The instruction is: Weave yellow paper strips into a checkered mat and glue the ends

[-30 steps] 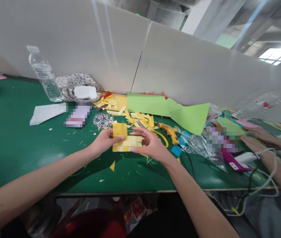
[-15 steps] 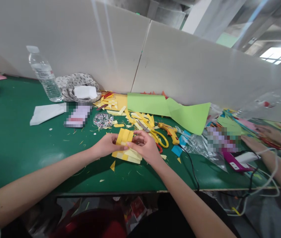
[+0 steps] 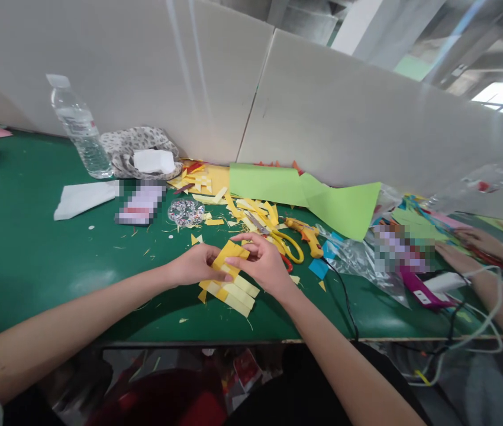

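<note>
Both hands pinched shut on the woven yellow paper piece (image 3: 230, 275): left hand (image 3: 196, 266) holds its near-left edge, thumb on top; right hand (image 3: 264, 263) grips the upper end, fingers curled over it. The piece is lifted at the top between the hands, with its lower strips trailing down onto the counter (image 3: 25, 254) just below them.

Handling guess: featherlight, floppy, creases easily, and the loose strip ends likely slide out of the weave if tugged. Best held flat across the crossings, not by a single strip tip.

Around it: yellow-handled scissors (image 3: 283, 242) just right of the right hand, glue gun (image 3: 305, 232) beyond that with its black cord (image 3: 344, 296) running toward the counter edge, a snag risk. Yellow offcuts (image 3: 251, 210) lie past the hands, green paper sheet (image 3: 305, 192) further back. Dish of beads (image 3: 184, 211) beyond the left hand, water bottle (image 3: 78, 133) well off to its far left. Another person's hands (image 3: 464, 248) work far right, well apart.
</note>
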### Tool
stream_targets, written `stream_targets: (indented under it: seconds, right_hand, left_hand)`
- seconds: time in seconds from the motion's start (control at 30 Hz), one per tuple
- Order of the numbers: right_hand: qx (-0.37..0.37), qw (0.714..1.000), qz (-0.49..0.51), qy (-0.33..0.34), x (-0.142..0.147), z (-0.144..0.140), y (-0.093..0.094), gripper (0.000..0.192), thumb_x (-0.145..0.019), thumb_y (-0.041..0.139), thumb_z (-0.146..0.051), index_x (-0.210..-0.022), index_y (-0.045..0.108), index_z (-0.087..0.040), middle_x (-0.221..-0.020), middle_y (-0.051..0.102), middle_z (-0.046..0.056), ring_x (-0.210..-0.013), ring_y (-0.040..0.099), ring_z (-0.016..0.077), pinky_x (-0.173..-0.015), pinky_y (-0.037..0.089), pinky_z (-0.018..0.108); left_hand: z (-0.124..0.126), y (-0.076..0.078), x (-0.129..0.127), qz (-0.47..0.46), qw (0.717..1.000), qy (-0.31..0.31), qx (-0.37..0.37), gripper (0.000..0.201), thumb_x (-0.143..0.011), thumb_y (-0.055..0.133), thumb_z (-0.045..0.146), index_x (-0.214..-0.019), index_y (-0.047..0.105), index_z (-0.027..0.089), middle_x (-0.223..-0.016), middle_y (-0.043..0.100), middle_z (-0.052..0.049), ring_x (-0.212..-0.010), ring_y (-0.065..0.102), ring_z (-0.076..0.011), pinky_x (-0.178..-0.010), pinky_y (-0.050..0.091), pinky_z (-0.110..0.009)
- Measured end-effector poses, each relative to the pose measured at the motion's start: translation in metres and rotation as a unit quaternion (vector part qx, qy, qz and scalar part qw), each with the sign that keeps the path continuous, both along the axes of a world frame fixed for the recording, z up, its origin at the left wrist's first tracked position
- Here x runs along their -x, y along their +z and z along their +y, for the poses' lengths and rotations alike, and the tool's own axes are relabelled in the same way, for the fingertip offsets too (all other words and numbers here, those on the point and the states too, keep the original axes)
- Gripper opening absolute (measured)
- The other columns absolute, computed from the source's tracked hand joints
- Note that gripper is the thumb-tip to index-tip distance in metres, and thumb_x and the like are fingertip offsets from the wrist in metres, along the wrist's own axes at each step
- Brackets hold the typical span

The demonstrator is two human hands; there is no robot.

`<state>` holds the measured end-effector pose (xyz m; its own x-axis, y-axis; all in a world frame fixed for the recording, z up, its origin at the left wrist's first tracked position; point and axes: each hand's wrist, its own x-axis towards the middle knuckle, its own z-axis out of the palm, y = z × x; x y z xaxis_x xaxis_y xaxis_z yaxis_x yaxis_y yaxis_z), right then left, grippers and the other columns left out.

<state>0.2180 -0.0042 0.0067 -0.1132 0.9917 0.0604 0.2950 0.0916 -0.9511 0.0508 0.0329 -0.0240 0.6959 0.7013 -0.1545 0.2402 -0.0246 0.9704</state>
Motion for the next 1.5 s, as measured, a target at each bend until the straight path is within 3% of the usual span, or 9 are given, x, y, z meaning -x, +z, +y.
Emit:
stream_targets:
  seconds: [0.13,0.3,0.43,0.7,0.8,0.9,1.03,1.27,1.5]
  right_hand:
    - [-0.006,0.999,-0.004,-0.039,-0.002,0.001,0.002,0.037,-0.062,0.07,-0.029,-0.094,0.056,-0.019,-0.067,0.062,-0.001,-0.057,0.053,0.0116,-0.053,0.041,0.024]
    - [-0.026,0.997,-0.024,-0.074,-0.004,0.002,0.002,0.034,-0.061,0.07,-0.032,-0.09,0.057,-0.019,-0.05,0.045,-0.008,-0.045,0.036,0.007,-0.044,0.029,0.021]
    - [-0.044,0.996,-0.032,-0.077,-0.004,0.002,0.0,0.031,-0.062,0.068,-0.032,-0.089,0.057,-0.02,-0.048,0.035,-0.01,-0.044,0.029,0.0063,-0.042,0.024,0.021]
    - [-0.029,0.998,-0.023,-0.044,0.001,-0.001,0.0,0.034,-0.064,0.067,-0.031,-0.095,0.054,-0.021,-0.064,0.059,-0.002,-0.055,0.053,0.0121,-0.051,0.042,0.025]
    - [-0.022,0.998,0.012,-0.055,0.001,-0.001,0.0,0.043,-0.062,0.07,-0.029,-0.1,0.051,-0.022,-0.077,0.064,0.001,-0.067,0.06,0.0154,-0.06,0.048,0.028]
    - [-0.008,0.998,0.0,-0.061,-0.003,0.001,-0.001,0.053,-0.057,0.073,-0.027,-0.104,0.049,-0.023,-0.082,0.064,0.002,-0.074,0.062,0.0173,-0.067,0.049,0.031]
    - [-0.004,0.997,-0.061,-0.049,-0.008,0.002,-0.004,0.052,-0.061,0.071,-0.031,-0.108,0.05,-0.024,-0.076,0.063,0.001,-0.067,0.061,0.0175,-0.061,0.049,0.032]
    - [0.024,0.998,-0.061,-0.016,-0.01,0.002,-0.006,0.055,-0.061,0.072,-0.032,-0.11,0.049,-0.025,-0.071,0.062,-0.001,-0.061,0.061,0.0171,-0.055,0.048,0.031]
    - [0.054,0.998,0.029,-0.024,-0.018,0.008,-0.001,0.059,-0.057,0.073,-0.026,-0.11,0.047,-0.023,-0.071,0.065,0.0,-0.064,0.063,0.0172,-0.059,0.051,0.031]
  left_hand:
    - [0.0,0.005,-0.001,-0.046,0.999,0.02,-0.009,0.028,-0.065,0.066,0.039,-0.079,0.058,0.016,-0.065,0.051,0.004,-0.055,0.043,-0.0083,-0.049,0.03,-0.02]
    - [0.002,0.008,0.001,-0.025,0.997,0.064,-0.021,0.029,-0.066,0.065,0.042,-0.064,0.052,0.016,-0.049,0.031,0.008,-0.045,0.024,-0.0059,-0.043,0.014,-0.021]
    - [0.004,0.009,0.002,-0.011,0.998,0.058,0.019,0.033,-0.061,0.068,0.045,-0.061,0.053,0.016,-0.047,0.034,0.008,-0.043,0.026,-0.0057,-0.043,0.017,-0.02]
    - [0.002,0.004,0.002,0.001,0.999,0.031,0.011,0.028,-0.057,0.072,0.039,-0.062,0.06,0.014,-0.051,0.047,0.006,-0.045,0.037,-0.0061,-0.043,0.023,-0.02]
    - [0.003,0.004,0.002,-0.041,0.997,0.057,0.03,0.026,-0.061,0.071,0.037,-0.072,0.066,0.014,-0.059,0.058,0.003,-0.051,0.048,-0.0082,-0.047,0.033,-0.02]
    - [0.004,0.007,0.002,-0.104,0.984,0.118,0.083,0.028,-0.064,0.07,0.034,-0.085,0.067,0.016,-0.077,0.068,-0.003,-0.066,0.06,-0.0125,-0.061,0.045,-0.023]
    - [0.006,0.009,0.002,-0.145,0.965,0.173,0.134,0.032,-0.064,0.071,0.032,-0.091,0.066,0.017,-0.09,0.069,-0.006,-0.073,0.064,-0.0152,-0.07,0.05,-0.028]
    - [0.004,0.012,0.003,-0.116,0.973,0.148,0.135,0.027,-0.063,0.073,0.029,-0.086,0.067,0.016,-0.09,0.07,-0.007,-0.074,0.065,-0.0155,-0.07,0.051,-0.027]
    - [0.005,0.013,0.003,-0.092,0.976,0.16,0.113,0.025,-0.066,0.07,0.029,-0.088,0.067,0.017,-0.093,0.07,-0.006,-0.08,0.065,-0.0167,-0.07,0.051,-0.027]
